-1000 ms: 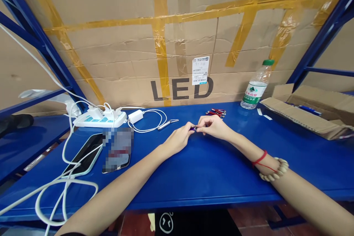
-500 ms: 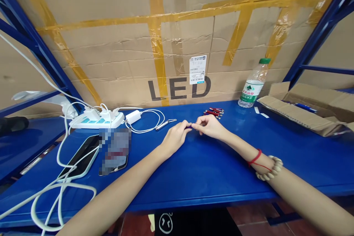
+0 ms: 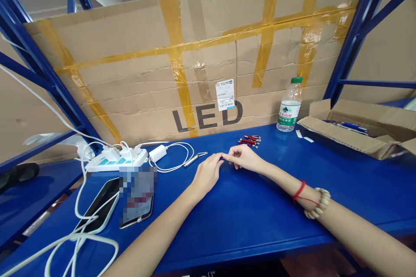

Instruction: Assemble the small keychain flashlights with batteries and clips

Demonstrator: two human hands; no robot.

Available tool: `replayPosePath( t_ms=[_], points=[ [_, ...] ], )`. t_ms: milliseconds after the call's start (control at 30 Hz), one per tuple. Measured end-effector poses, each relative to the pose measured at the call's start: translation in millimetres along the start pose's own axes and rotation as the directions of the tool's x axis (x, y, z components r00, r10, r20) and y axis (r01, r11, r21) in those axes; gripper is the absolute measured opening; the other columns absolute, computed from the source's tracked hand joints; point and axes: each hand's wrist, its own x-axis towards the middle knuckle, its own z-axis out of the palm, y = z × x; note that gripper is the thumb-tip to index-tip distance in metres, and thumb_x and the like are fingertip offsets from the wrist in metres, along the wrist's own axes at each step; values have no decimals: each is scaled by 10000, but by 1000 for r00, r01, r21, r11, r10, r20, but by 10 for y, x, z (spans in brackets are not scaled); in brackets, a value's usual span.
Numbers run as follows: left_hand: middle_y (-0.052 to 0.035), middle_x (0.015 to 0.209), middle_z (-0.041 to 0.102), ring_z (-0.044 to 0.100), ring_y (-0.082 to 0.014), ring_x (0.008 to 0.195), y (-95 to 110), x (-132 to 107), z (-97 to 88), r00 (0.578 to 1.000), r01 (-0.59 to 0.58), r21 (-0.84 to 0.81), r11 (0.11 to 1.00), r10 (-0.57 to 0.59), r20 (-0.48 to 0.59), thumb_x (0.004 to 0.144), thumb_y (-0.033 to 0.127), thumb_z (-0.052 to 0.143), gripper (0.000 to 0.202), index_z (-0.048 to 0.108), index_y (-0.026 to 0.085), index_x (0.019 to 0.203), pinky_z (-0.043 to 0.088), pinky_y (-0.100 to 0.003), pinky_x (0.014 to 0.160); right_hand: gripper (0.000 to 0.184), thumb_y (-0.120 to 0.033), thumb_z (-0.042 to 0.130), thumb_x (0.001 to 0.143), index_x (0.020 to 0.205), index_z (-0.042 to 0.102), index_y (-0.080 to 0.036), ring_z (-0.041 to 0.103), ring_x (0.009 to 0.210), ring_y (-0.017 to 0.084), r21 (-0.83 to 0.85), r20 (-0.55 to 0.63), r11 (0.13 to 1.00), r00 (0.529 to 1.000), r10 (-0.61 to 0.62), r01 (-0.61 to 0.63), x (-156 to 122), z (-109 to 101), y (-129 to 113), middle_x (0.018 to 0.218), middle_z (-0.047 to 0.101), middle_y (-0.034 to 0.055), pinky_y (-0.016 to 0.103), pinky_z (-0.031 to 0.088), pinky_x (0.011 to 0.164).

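Observation:
My left hand (image 3: 207,172) and my right hand (image 3: 244,158) meet fingertip to fingertip over the middle of the blue shelf (image 3: 253,207). Both pinch a small dark purple pen-like item (image 3: 222,156), mostly hidden by the fingers. Just behind my right hand lies a little pile of red pens (image 3: 249,140). A silver pen-shaped piece (image 3: 195,158) lies to the left of my left hand. My right wrist carries a red string and a bead bracelet.
A white power strip (image 3: 112,159) with chargers and looping cables sits at the left, with two phones (image 3: 112,199) in front of it. A water bottle (image 3: 289,104) stands at the back right beside an open cardboard box (image 3: 360,132). A taped cardboard sheet marked LED forms the back wall.
The camera has tilted upward, so everything sits lower in view. My hands stay together on the small item, with the fingers slightly rearranged.

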Motion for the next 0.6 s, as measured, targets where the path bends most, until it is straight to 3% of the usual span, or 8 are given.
replayPosePath(
  t_ms=[233, 333, 433, 600],
  points=[
    [-59, 1032, 638, 614, -188, 940, 28, -1, -23, 997, 76, 74, 994, -75, -10, 916, 140, 365, 218, 511, 194, 1068, 492, -297, 782, 323, -458, 625, 727, 609, 577, -162, 508, 371, 77, -130, -8, 989, 997, -78, 77, -13, -17, -2, 500, 565, -30, 187, 374, 409],
    [-42, 945, 645, 625, -173, 849, 45, -7, -52, 994, 108, 92, 990, -108, -8, 921, 142, 337, 215, 512, 199, 1031, 484, -271, 721, 244, -424, 630, 730, 817, 645, -197, 518, 393, 65, -173, -61, 979, 991, -117, 105, -23, -38, -8, 638, 616, -31, 186, 375, 423],
    [-32, 868, 638, 622, -165, 781, 54, -19, -68, 991, 133, 94, 987, -133, -5, 929, 152, 300, 218, 502, 199, 997, 468, -253, 670, 319, -399, 628, 734, 997, 632, -218, 527, 418, 60, -179, -113, 975, 982, -154, 133, -24, -36, -16, 771, 632, -10, 196, 399, 439],
    [-31, 821, 621, 613, -173, 756, 43, -28, -54, 991, 132, 74, 989, -132, -3, 930, 177, 266, 229, 494, 201, 924, 448, -255, 650, 317, -457, 621, 730, 848, 706, -175, 535, 416, 63, -144, -94, 971, 974, -207, 192, -12, 22, -37, 843, 634, 48, 220, 423, 432]
  ],
)
